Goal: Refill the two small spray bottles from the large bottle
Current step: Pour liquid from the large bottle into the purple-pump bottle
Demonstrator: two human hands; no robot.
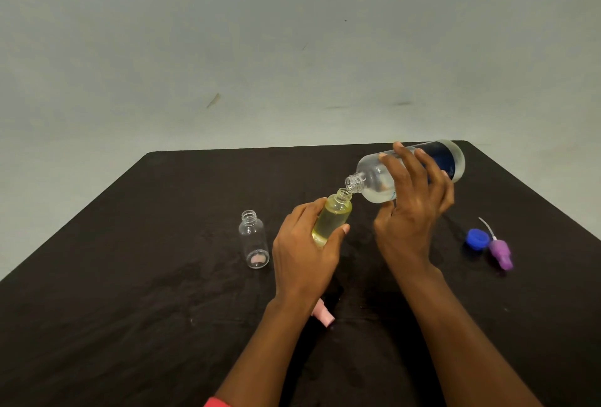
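Dark desk (pixel 130 244). Clamped in left grip (pixel 302 254): small bottle (pixel 331 216), nearly full. Clamped in right grip (pixel 409 211): large bottle (pixel 374 182), tipped, mouth at small neck. Keep mouths aligned; ease tilt back before overflow. Left of left grip: empty bottle (pixel 253 239).

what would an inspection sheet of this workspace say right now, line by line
surface: table under a black cloth
job's things: large bottle uncapped, tilted, its neck at the mouth of the yellow-filled small bottle; empty small bottle upright, uncapped, standing apart
clutter: blue cap and purple spray head lying side by side; pink spray head partly hidden by the left forearm
hands: left hand grips the yellow-filled small bottle; right hand holds the large bottle, fingers over its body
cables: nothing seen
surroundings: plain grey wall
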